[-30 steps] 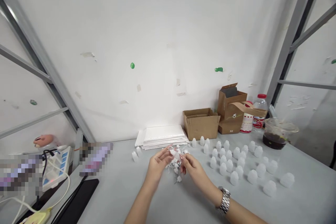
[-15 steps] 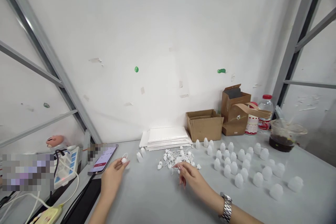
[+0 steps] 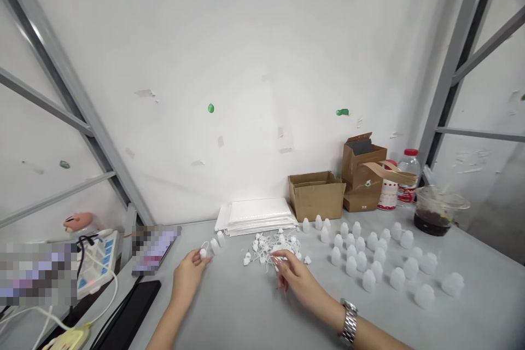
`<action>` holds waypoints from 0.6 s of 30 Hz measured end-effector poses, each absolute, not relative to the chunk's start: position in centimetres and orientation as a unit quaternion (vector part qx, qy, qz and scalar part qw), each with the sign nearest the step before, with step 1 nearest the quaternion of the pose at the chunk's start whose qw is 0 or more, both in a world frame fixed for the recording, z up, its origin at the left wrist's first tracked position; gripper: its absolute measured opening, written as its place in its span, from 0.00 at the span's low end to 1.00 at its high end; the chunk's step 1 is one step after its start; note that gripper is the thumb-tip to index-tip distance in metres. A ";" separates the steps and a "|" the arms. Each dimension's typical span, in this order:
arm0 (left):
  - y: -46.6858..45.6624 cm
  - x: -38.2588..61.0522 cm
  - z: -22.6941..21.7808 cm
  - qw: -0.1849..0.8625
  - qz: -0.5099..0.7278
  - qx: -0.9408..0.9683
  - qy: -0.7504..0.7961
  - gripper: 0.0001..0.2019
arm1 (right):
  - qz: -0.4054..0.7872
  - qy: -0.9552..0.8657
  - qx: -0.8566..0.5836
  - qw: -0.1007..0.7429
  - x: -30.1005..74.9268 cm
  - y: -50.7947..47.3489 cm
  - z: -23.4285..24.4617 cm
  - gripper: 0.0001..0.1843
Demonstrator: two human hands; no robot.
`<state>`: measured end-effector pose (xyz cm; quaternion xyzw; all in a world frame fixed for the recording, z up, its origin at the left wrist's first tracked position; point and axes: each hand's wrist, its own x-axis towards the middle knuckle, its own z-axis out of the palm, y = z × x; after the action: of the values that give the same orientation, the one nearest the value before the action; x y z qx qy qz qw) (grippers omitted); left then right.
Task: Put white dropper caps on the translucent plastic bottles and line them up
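My left hand (image 3: pixel 186 276) pinches a small white cap with a loop (image 3: pixel 203 252) just above the grey table (image 3: pixel 246 311), close to two small white pieces (image 3: pixel 217 242) standing there. My right hand (image 3: pixel 293 276), a metal watch on its wrist, reaches with curled fingers into a loose pile of white caps with strings (image 3: pixel 273 246). The fingertips touch the pile's near edge; whether they grip a piece is not clear. Several translucent white bottles (image 3: pixel 369 257) stand in rows to the right of the pile.
A stack of white sheets (image 3: pixel 258 214) lies at the wall. An open cardboard box (image 3: pixel 315 194), a brown paper bag (image 3: pixel 365 178), a red-capped bottle (image 3: pixel 406 178) and a bowl of dark liquid (image 3: pixel 437 210) stand at the back right. A power strip (image 3: pixel 94 262) and cables lie left.
My left hand left the pile with one white cap, swung far left, then came back a little toward the two pieces. My right hand stayed at the pile's edge.
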<state>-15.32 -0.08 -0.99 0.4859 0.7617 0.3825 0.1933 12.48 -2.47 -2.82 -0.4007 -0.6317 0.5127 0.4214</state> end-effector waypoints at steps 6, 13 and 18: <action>-4.2 -13.6 0.5 -0.046 0.341 0.530 0.775 0.37 | 0.098 -0.761 -0.518 0.378 16.4 0.0 -0.1 0.13; -4.1 -7.7 1.3 0.136 0.288 0.622 0.716 0.15 | -0.130 -0.763 -0.615 0.151 19.4 5.0 2.5 0.06; -1.7 -3.0 1.9 0.115 0.209 0.683 0.690 0.10 | -0.106 -0.776 -0.611 0.111 18.5 6.5 2.2 0.07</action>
<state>-3.02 -1.74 1.91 0.6834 0.6899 0.2094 0.1145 18.50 6.53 2.19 -0.6112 -0.7763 -0.1063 0.1114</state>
